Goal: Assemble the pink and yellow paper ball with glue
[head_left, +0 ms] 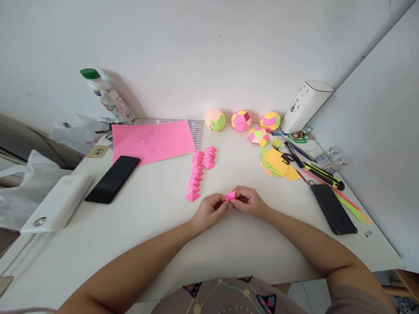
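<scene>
Between my fingertips is a small folded pink paper piece (230,196), held just above the near middle of the white table (157,244). My left hand (211,211) pinches its left end, and my right hand (250,202) grips the right end with thumb and fingers. Just beyond my left hand stretches a row of folded pink paper units (195,174), overlapping one another. A shorter row of the same units (210,158) lies beside it on the right. My fingers hide part of the piece's edges.
Several paper balls (241,121) sit by the wall. At right lie sticky notes (276,161), scissors (288,158), a yellow-black cutter (324,175) and a black case (334,209). At left are a pink sheet (152,141), a phone (113,179), a white box (57,204) and a green-capped bottle (111,98).
</scene>
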Demonstrator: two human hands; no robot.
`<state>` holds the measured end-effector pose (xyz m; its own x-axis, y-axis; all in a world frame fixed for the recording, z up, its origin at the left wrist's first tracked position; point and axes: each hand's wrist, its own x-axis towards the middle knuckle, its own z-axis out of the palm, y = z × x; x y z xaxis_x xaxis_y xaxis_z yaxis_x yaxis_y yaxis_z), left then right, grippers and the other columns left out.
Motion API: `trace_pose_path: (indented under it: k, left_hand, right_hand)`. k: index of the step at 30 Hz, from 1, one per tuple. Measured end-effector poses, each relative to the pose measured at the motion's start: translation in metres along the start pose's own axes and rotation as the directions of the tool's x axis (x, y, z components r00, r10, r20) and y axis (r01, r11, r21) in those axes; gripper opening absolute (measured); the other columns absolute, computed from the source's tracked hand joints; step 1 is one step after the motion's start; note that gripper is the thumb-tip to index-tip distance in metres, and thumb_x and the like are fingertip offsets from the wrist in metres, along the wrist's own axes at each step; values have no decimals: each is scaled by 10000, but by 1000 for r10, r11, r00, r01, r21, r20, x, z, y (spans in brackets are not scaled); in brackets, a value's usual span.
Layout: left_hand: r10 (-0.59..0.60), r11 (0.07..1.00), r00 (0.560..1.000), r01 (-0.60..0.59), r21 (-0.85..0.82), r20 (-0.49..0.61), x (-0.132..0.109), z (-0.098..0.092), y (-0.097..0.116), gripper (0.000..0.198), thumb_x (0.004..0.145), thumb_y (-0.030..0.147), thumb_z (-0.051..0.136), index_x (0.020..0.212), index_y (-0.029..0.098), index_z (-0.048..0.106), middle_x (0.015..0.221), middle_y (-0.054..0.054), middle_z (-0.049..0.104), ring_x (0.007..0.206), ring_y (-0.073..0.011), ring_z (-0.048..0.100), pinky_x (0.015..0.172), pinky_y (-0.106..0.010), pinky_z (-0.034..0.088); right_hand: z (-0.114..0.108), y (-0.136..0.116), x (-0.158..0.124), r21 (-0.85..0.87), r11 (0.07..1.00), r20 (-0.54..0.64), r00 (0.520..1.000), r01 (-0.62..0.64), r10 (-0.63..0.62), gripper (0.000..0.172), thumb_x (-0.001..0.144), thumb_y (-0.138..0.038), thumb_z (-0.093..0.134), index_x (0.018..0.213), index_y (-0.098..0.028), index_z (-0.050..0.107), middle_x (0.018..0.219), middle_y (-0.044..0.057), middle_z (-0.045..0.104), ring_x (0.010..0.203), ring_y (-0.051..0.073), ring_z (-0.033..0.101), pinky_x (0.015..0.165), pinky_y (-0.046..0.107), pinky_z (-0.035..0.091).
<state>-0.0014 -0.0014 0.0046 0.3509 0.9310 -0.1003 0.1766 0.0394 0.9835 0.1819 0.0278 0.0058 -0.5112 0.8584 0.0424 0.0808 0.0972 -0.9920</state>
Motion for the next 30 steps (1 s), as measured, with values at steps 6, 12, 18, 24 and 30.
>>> trace_pose_path:
  k: [6,12,18,24,30]
  left_hand:
    - [58,995,998,-59,81,14,0,-1,0,218,839,281,481,657,165,502,597,26,458,542,-91,376,498,-223,311]
    - [32,995,999,-35,98,29,0,1,4,243,807,293,500,603,177,434,568,48,370,522,-82,310,480,-222,263]
    - [-24,999,1000,24,22,10,0,-1,5,258,800,328,501,606,190,403,547,52,384,501,-82,310,471,-223,255]
    - [-88,996,996,89,-31,20,1,-3,8,240,819,383,469,693,178,469,543,40,462,493,-92,359,481,-228,290]
    - [-31,999,998,29,46,50,-1,-3,11,247,834,338,454,651,174,482,563,33,463,516,-94,371,499,-232,307]
  right_hand:
    - [2,0,0,-93,995,18,1000,25,-24,39,744,-185,594,765,-157,578,800,28,556,630,103,510,539,240,410]
    - [3,1,-1,-178,980,4,996,88,-89,66,677,-131,583,738,-157,583,778,39,575,634,117,518,519,240,399]
    - [0,-3,-1,-92,995,23,999,37,-35,57,698,-120,541,666,-166,529,735,21,556,600,111,526,523,247,422]
    - [-2,-1,-3,162,986,3,1000,-23,23,99,808,-232,559,852,-189,482,760,8,564,630,115,561,550,255,465]
    - [-1,4,-3,118,990,23,997,-81,79,252,802,-308,631,994,-201,509,725,-21,589,606,101,589,606,262,491]
